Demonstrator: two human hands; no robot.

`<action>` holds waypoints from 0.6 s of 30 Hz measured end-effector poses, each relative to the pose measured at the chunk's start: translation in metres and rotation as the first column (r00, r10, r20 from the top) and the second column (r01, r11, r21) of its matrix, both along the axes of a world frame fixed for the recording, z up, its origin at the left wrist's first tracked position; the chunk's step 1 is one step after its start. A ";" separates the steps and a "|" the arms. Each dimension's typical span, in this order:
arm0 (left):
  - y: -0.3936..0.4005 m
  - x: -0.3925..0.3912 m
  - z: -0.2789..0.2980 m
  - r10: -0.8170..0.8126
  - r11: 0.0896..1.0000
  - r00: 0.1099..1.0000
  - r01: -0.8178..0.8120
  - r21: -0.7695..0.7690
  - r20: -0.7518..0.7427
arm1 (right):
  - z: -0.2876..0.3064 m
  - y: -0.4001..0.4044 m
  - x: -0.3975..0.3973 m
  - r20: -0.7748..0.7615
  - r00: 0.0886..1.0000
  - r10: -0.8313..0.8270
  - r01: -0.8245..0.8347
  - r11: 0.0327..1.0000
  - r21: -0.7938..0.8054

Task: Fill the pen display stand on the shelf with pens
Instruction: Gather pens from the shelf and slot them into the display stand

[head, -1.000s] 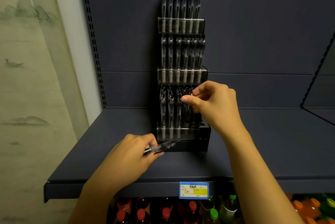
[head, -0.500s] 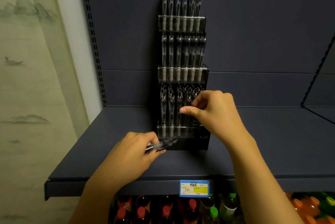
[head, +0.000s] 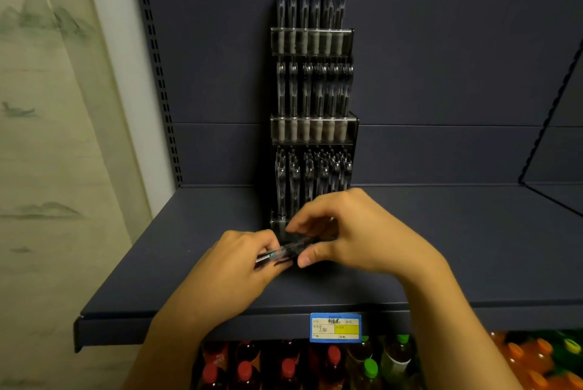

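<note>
Both hands hide the pen display stand's (head: 314, 130) base. The left hand (head: 233, 266) grasps spare pens (head: 285, 252); the right hand (head: 350, 232) pinches them too. Drink bottles (head: 331, 364) stand at 6 o'clock under the shelf (head: 441, 247).

On the front edge of the shelf (head: 189, 323) you see a blue price tag (head: 335, 327); it reads "2.50". The other small print is too blurred.

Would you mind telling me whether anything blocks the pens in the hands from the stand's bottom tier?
Nothing visible does: both hands hold the pens just before the stand's bottom tier, though its front is partly hidden.
</note>
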State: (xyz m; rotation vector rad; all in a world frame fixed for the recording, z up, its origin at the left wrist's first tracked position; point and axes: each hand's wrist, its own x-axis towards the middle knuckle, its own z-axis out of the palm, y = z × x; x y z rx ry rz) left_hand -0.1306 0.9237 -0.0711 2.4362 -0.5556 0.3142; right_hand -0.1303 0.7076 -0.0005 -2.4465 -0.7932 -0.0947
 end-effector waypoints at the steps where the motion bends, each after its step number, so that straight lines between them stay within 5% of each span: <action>1: -0.001 0.000 0.000 -0.007 1.000 1.000 0.007 -0.002 -0.002 | -0.001 0.001 0.000 0.013 1.000 0.012 -0.012 1.000 -0.007; 7: -0.002 -0.003 -0.002 -0.027 1.000 0.999 0.027 0.000 -0.043 | 0.001 -0.002 0.001 0.061 0.997 0.041 -0.044 0.997 0.062; 12: 0.001 -0.004 -0.002 -0.008 1.000 0.999 0.009 0.007 -0.051 | 0.006 -0.013 -0.004 0.006 0.998 0.065 -0.064 0.953 0.296; 18: 0.002 -0.004 -0.001 -0.001 1.000 0.999 0.000 -0.009 -0.034 | 0.012 -0.023 -0.002 -0.039 0.985 0.167 -0.083 0.664 0.743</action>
